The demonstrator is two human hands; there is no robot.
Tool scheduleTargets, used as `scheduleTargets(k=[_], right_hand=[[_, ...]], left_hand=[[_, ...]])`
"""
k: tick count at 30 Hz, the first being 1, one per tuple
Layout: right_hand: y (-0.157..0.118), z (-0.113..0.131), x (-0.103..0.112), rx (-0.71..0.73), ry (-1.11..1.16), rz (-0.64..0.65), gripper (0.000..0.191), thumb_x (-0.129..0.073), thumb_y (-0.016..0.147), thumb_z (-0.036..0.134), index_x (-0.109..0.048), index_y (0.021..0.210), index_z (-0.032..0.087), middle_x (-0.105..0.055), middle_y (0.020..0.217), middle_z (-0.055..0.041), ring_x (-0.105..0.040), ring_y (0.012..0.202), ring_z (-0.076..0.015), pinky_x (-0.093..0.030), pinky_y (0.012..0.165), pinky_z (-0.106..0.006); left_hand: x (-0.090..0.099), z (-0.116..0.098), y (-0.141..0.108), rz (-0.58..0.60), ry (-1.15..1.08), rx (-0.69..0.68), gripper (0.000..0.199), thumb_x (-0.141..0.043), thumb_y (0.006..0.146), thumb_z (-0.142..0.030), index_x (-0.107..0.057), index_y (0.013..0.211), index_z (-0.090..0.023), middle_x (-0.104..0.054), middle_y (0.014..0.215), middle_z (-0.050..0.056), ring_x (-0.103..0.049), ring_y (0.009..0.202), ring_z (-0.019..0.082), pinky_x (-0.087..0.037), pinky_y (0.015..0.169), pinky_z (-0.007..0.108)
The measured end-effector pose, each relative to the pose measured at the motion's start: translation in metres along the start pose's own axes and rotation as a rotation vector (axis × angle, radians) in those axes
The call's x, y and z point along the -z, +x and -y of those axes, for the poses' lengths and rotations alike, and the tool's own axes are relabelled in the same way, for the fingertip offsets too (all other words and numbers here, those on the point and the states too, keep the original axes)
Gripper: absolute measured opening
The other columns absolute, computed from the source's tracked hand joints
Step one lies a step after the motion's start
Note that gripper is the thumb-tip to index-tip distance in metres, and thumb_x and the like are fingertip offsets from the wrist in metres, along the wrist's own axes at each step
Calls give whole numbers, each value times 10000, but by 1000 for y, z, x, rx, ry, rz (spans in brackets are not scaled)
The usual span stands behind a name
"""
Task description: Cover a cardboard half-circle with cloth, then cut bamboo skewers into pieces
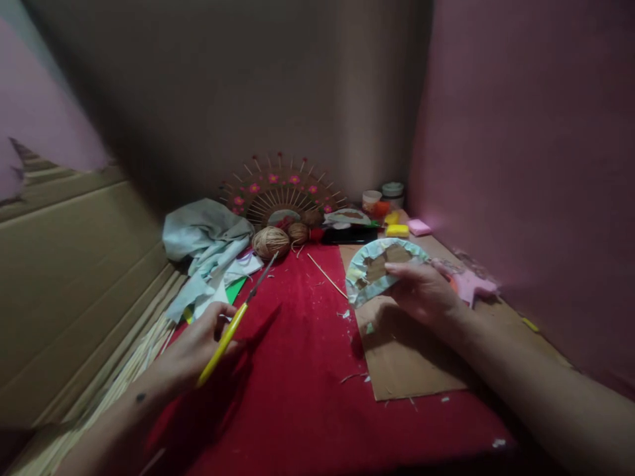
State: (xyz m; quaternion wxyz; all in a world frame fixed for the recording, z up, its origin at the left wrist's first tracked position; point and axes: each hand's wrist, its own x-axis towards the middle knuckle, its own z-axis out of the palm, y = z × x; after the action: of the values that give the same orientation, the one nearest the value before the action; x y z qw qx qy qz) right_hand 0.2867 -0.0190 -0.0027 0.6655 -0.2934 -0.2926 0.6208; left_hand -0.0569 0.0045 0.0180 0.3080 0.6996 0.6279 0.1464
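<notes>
My left hand [211,337] is closed on the yellow handles of a pair of scissors [229,336], whose blades point up and away over the red cloth [297,370]. The blades look shut. In my right hand [421,291] is a half-round cardboard piece [364,291] with pale blue-green fabric folded over its edges; my thumb lies on its bare brown middle. The piece is held above a flat cardboard sheet [417,370] on the right.
Crumpled pale fabric [206,231] lies at the back left beside balls of twine [270,242]. Behind stands a decorated fan [282,188]. A thin stick [327,276] rests mid-table. Yellow clay [397,231], small tubs [391,192] and a pink cut-out [471,283] are at the right.
</notes>
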Motion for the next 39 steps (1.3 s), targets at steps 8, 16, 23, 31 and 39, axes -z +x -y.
scheduleTargets(k=[8, 16, 23, 31, 39], right_hand=[[2, -1, 4, -12, 46, 37, 187, -666, 665, 118, -694, 835, 191, -710, 825, -18, -637, 760, -196, -526, 717, -383], [1, -1, 3, 3, 28, 40, 214, -691, 661, 149, -692, 865, 213, -714, 835, -18, -648, 753, -206, -515, 773, -432], [-1, 1, -2, 3, 58, 69, 213, -677, 653, 135, -699, 857, 192, -721, 835, -19, -653, 750, -182, -517, 755, -373], [-2, 1, -1, 20, 23, 90, 153, -670, 664, 167, -687, 813, 195, -714, 792, -22, -644, 707, -176, -511, 747, -369], [-2, -2, 0, 32, 39, 120, 169, -670, 672, 162, -692, 834, 204, -718, 841, -19, -646, 754, -172, -511, 758, -347]], left_hand=[[-26, -30, -50, 450, -566, -151, 343, -624, 789, -428, -564, 1081, -259, -654, 998, 64, -613, 920, 249, -504, 798, 339], [-48, -62, -62, 664, -746, -169, 200, -699, 765, -306, -603, 924, -231, -697, 863, 49, -643, 832, 207, -492, 719, 280], [-62, -53, -57, 723, -885, -139, 199, -614, 830, -254, -528, 1004, -210, -691, 945, 91, -648, 901, 241, -461, 779, 350], [-67, -60, -53, 734, -893, -179, 151, -594, 795, -198, -579, 940, -159, -700, 887, 105, -624, 809, 208, -451, 774, 347], [-70, -64, -46, 833, -792, -250, 227, -576, 788, -227, -682, 936, -91, -680, 924, 136, -604, 840, 216, -459, 796, 306]])
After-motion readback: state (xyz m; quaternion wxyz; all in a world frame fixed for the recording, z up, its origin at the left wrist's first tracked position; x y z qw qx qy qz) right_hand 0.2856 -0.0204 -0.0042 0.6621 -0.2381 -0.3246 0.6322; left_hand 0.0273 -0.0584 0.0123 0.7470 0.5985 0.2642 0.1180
